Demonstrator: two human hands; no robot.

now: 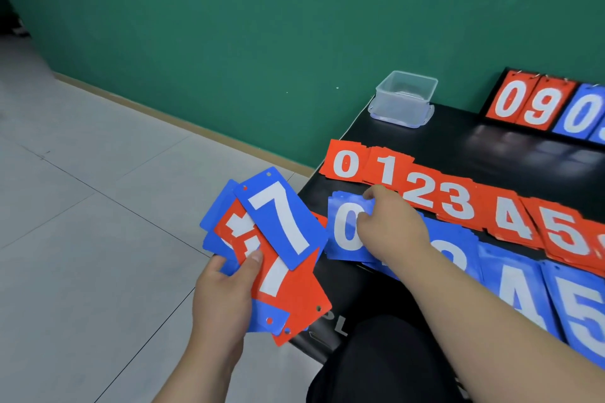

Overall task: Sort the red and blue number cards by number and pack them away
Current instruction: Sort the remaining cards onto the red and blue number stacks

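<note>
head | left hand [222, 298] grips mixed cards [284, 226] | right hand [393, 226] pinches blue 0 card [342, 240]

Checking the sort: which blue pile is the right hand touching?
The blue 0 pile, leftmost in its row, under the right hand; blue 4 and blue 5 lie clear of it.

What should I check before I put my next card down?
1. Right hand free of the blue 0 pile: not ok, it pinches the top card.
2. Left hand grips the card fan: ok.
3. Next card readable: ok, blue 7 card on top.
4. Spot for 7 in the blue row: cannot tell, the row leaves the picture past 5.
5. Red piles run 0 to 5: ok.
6. Clear box ready: cannot tell.
</note>
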